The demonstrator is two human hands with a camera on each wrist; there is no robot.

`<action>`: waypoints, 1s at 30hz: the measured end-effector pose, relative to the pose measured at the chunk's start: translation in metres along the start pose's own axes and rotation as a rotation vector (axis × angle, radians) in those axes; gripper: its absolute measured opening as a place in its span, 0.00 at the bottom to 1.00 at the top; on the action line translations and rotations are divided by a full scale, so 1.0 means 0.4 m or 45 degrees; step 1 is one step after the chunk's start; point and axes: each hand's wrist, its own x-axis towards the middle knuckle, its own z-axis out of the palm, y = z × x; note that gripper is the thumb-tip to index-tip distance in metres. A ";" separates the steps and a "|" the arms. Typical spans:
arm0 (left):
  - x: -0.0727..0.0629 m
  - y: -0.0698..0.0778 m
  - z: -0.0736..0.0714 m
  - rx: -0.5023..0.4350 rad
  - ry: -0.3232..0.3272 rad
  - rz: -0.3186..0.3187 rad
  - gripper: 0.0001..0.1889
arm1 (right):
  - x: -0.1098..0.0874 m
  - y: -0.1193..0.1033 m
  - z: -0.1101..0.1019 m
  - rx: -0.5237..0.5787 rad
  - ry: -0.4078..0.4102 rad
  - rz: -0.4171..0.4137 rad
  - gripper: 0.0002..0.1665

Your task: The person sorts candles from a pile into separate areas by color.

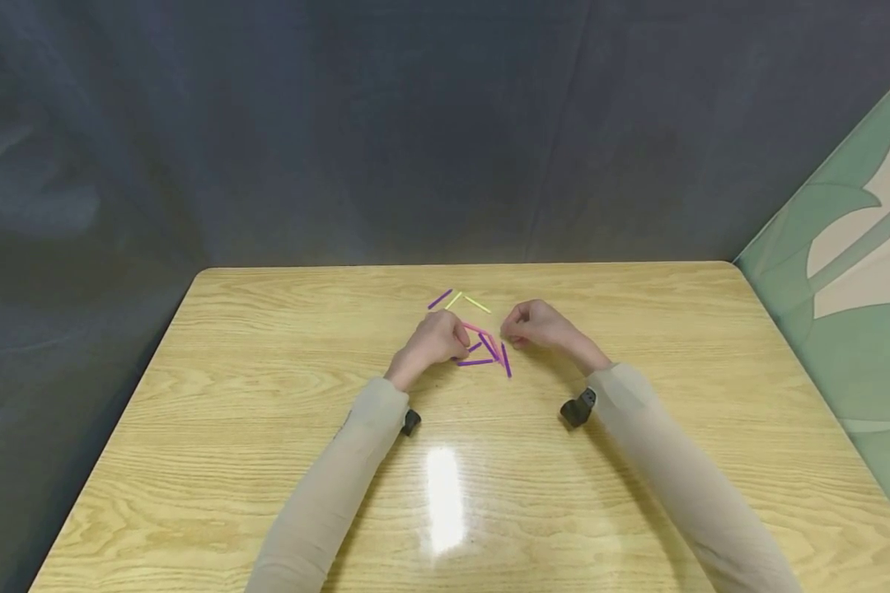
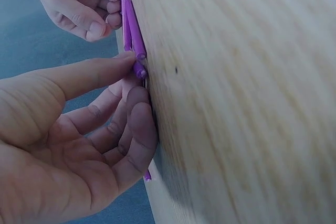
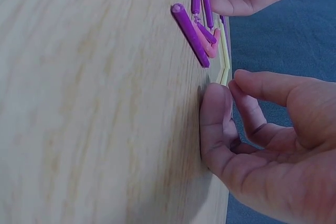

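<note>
Head view: my left sleeve (image 1: 325,494) and right sleeve (image 1: 693,486) cut off at bottom; one end of short purple stick (image 1: 475,347) hidden by my left hand (image 1: 436,338). Right-wrist view, right of centre: lower yellow stick (image 3: 224,76) partly behind my right hand (image 3: 278,150); can't tell if touching.

Purple sticks (image 1: 506,361) lie near pink sticks (image 1: 475,328); yellow sticks (image 1: 478,305) slant beyond.

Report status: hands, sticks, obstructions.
Left hand pinching purple stick. Right hand beside arrangement, no stick visible in it. Pink sticks, more purple ones between hands. No obstruction seen.
</note>
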 end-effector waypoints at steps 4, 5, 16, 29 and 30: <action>0.000 -0.002 0.002 0.013 -0.008 0.005 0.09 | -0.002 0.004 0.003 -0.004 0.003 0.020 0.08; -0.001 -0.003 0.002 0.010 -0.012 0.005 0.08 | -0.002 0.006 0.004 -0.003 0.001 0.022 0.07; -0.010 -0.015 -0.012 -0.153 -0.025 0.036 0.06 | 0.002 0.005 0.007 0.038 -0.025 0.007 0.09; -0.021 -0.039 -0.050 -0.218 -0.022 -0.030 0.05 | 0.000 0.006 0.000 0.010 -0.032 0.004 0.09; -0.023 -0.044 -0.056 -0.235 -0.019 -0.041 0.05 | 0.000 0.007 -0.002 0.011 -0.037 0.003 0.09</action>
